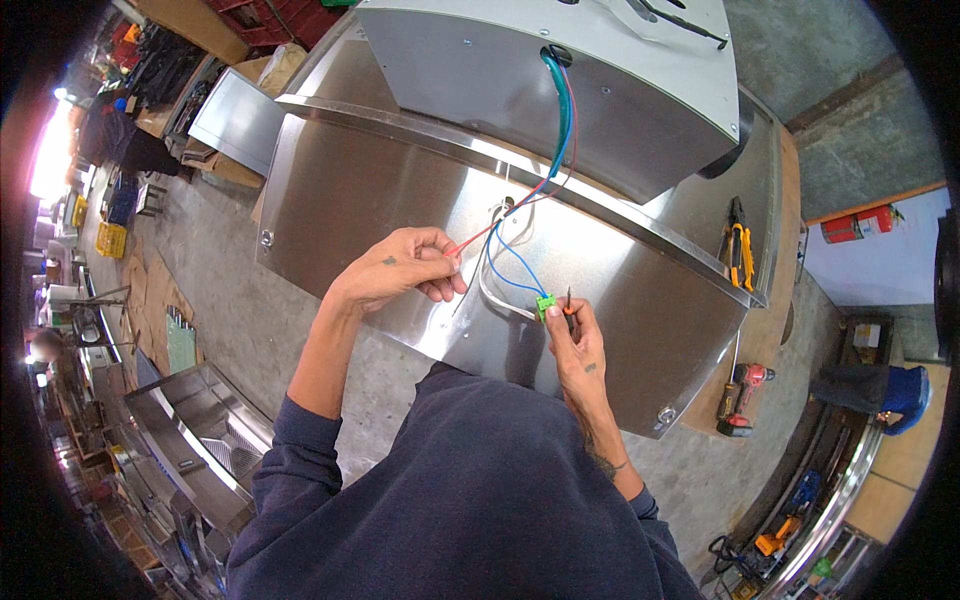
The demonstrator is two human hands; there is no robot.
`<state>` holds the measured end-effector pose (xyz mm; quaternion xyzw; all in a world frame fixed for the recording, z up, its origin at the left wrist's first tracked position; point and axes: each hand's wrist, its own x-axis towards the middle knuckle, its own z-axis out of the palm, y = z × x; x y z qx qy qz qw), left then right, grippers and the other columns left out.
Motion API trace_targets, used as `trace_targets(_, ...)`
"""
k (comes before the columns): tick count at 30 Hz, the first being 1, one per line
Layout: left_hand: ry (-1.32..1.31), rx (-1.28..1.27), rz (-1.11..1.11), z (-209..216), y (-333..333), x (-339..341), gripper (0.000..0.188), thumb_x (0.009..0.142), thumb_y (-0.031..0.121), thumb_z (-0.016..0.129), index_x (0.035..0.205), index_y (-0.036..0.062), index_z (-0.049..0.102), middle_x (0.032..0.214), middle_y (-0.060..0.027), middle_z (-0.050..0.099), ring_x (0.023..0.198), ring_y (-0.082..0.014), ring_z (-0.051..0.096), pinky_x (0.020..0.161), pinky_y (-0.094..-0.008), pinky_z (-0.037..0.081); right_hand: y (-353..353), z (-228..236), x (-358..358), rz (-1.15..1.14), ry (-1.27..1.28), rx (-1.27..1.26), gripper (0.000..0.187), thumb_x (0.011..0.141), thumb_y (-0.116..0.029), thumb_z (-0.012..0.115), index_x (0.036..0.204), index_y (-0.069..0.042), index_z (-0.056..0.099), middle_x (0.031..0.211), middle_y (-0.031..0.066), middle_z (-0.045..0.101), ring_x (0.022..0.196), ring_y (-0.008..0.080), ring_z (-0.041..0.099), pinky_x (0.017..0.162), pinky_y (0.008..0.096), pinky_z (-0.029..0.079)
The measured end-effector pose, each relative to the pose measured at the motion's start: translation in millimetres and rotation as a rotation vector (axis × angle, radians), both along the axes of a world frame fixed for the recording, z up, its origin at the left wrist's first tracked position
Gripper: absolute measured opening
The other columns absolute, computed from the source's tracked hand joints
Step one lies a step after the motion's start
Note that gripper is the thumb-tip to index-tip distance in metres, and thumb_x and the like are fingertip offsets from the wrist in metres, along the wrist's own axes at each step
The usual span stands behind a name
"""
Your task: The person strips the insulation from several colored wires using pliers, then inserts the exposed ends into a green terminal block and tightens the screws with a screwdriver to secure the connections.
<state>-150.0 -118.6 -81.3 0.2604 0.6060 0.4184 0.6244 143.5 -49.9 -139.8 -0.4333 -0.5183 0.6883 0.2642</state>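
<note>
Between thumb and fingers, my left hand [405, 268] pinches the end of a red wire [474, 240]. My right hand [578, 350] grips a small green terminal block [545, 306], and a thin dark tool tip with an orange part [569, 303] sticks up among its fingers. Two blue wires [512, 265] run into the block. A white cable [490, 292] curves below them toward my right hand. The wires gather over the steel panel [380, 180] and lead up to a hole in a grey metal housing [500, 100] at the far side.
Yellow-and-black pliers [738, 248] lie at the panel's right end. A red cordless drill [745, 392] and a screwdriver [734, 360] rest on a wooden board at the right. A steel basin [205, 425] stands at lower left. A red fire extinguisher [860, 224] is at far right.
</note>
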Motion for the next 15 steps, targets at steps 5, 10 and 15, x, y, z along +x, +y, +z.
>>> trace_targets(5,0.069,0.046,-0.045,-9,-1,0,0.018,0.104,0.019,0.078,0.109,0.0026,0.073,0.095,-0.0097,0.081,0.075,-0.0091,0.071,0.066,-0.0226,0.056,0,0,2,0.023,0.020,0.019,0.024,0.114,-0.030,0.069,0.122,-0.008,0.063,0.099,-0.0028,0.064,0.078,0.0026,0.044,0.066,0.0225,0.037)
trace_targets(10,-0.009,0.038,-0.008,-1,-2,4,0.019,0.104,0.021,0.081,0.108,0.0036,0.077,0.096,-0.0083,0.081,0.076,-0.0073,0.071,0.064,-0.0206,0.055,-1,-3,3,0.022,-0.017,0.056,0.022,0.114,-0.028,0.068,0.122,-0.008,0.064,0.102,-0.0020,0.066,0.080,0.0031,0.047,0.067,0.0233,0.039)
trace_targets(15,0.003,0.035,0.038,1,-2,15,0.026,0.103,0.023,0.083,0.116,0.0018,0.078,0.098,-0.0083,0.082,0.077,-0.0074,0.072,0.064,-0.0212,0.056,-2,5,2,0.060,0.017,0.023,0.022,0.113,-0.027,0.070,0.123,-0.007,0.065,0.104,-0.0021,0.066,0.083,0.0036,0.049,0.069,0.0238,0.040)
